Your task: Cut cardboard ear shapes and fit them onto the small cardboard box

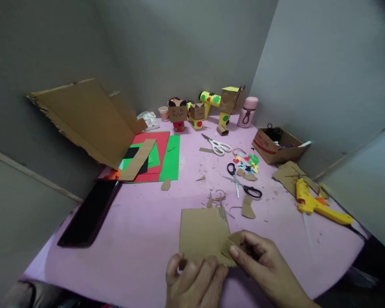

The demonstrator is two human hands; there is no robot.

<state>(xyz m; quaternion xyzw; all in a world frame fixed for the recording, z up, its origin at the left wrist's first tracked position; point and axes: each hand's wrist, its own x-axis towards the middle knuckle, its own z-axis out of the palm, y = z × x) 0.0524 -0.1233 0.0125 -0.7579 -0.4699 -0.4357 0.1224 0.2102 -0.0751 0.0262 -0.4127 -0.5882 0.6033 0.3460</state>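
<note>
A square piece of cardboard (202,233) lies on the pink table in front of me. My left hand (195,282) has its bent fingers over the near edge of that square, holding it. Between thumb and fingers, my right hand (259,259) pinches a small cut cardboard piece (228,247) over the square's right side. Thin cardboard scraps (216,198) are scattered at the square's far edge. A curved cardboard cutout (248,207) rests beyond my right hand, with black-handled scissors (240,185) spread apart behind it.
To the right are a yellow glue gun (317,206) and an open cardboard box (277,147). White-handled scissors (217,144) and cardboard animal figures (178,113) sit farther back, near a pink bottle (247,112). A phone (90,214), coloured sheets (170,164) and large cardboard (86,117) occupy the left.
</note>
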